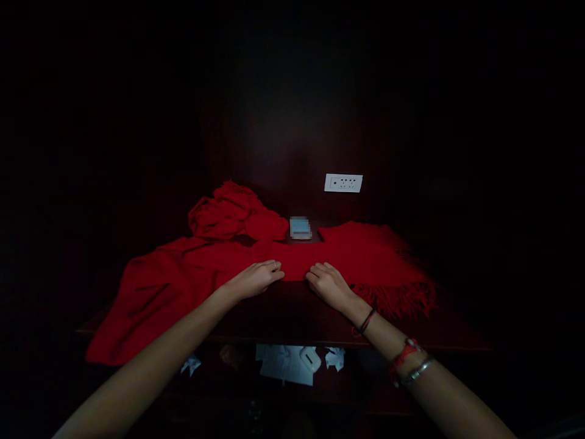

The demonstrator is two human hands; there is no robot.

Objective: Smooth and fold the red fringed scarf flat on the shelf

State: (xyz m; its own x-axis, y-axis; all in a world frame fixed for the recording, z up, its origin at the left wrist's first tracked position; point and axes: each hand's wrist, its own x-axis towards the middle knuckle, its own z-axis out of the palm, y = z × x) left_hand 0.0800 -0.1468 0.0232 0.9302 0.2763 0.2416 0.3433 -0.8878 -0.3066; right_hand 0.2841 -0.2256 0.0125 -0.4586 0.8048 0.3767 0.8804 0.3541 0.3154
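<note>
A red fringed scarf (297, 259) lies across a dark tabletop, with its fringe at the right and a rumpled part hanging over the front edge at the left. My left hand (259, 278), with a ring on it, is closed on the scarf's near edge close to the middle. A short way to the right, my right hand (329, 285) pinches the same edge, its fingers curled. The cloth between the hands lies fairly flat. Behind, on the left, red fabric is heaped in a bunch; I cannot tell if it is the same piece.
A small pale blue item (300, 228), blurred out, lies behind the scarf. A white socket plate (343, 183) is on the dark back wall. Below the table's front edge are a printed paper (286, 366), a white case (310, 360) and crumpled paper (335, 359).
</note>
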